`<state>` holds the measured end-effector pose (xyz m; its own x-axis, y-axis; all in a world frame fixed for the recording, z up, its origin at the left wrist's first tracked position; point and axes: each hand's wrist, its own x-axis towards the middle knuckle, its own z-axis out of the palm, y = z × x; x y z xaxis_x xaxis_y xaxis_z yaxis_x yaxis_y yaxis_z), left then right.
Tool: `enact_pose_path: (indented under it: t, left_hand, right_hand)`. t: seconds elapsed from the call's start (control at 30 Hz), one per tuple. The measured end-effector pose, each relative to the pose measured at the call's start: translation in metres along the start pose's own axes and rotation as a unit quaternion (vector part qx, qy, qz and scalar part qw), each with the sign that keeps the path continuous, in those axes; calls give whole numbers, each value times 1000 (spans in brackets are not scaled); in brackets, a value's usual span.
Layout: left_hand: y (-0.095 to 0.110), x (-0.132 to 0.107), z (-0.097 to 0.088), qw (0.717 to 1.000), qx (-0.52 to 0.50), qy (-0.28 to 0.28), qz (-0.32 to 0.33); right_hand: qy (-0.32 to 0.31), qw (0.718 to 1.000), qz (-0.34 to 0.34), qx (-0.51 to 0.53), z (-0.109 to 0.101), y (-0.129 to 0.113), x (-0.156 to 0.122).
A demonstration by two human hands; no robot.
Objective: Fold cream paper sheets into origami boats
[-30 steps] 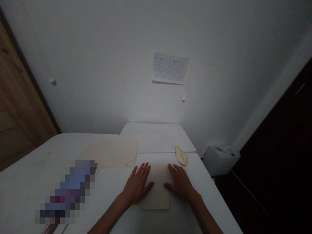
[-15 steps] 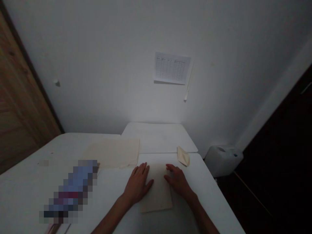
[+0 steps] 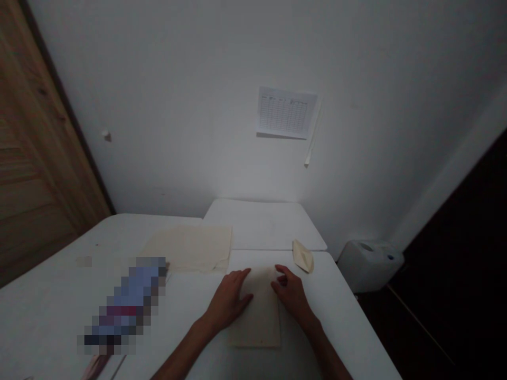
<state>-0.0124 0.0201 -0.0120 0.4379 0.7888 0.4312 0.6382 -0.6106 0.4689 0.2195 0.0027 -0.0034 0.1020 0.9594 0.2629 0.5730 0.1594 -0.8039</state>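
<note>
Cream-coloured folded sheet (image 3: pixel 256 323) lay flat on the white table (image 3: pixel 348 322), near its front edge. The left hand (image 3: pixel 229 300) rested on the sheet's left part, palm down, fingers extended and released. The right hand (image 3: pixel 292 294) sat at its far right corner, fingers curled; whether they pinched the edge could not be determined. A larger cream sheet (image 3: pixel 190 247) lay further back to the left, and a small folded piece (image 3: pixel 303 256) further back to the right.

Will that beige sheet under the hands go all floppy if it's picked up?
Probably floppy: the beige sheet looks thin and lies flat on the table. Likely very light, so it may slide when pushed; both the left hand and right hand rest on it.
</note>
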Motion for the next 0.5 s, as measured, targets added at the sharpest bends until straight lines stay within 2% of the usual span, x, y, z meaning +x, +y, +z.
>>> enact_pose_path:
  t: [0.17,0.3,0.37,0.5]
  left_hand:
    - [2,1,-3,985,-155,9,-70]
    - [11,6,-9,947,-271,104,-136]
    - [15,8,-12,925,-313,143,-160]
    - [20,11,-15,892,-373,175,-187]
  right_hand:
    - [21,997,14,74,5,0,-4]
    - [30,987,39,150,7,1,-7]
    - [7,979,55,195,6,2,-9]
    - [-87,955,100,266,3,0,-11]
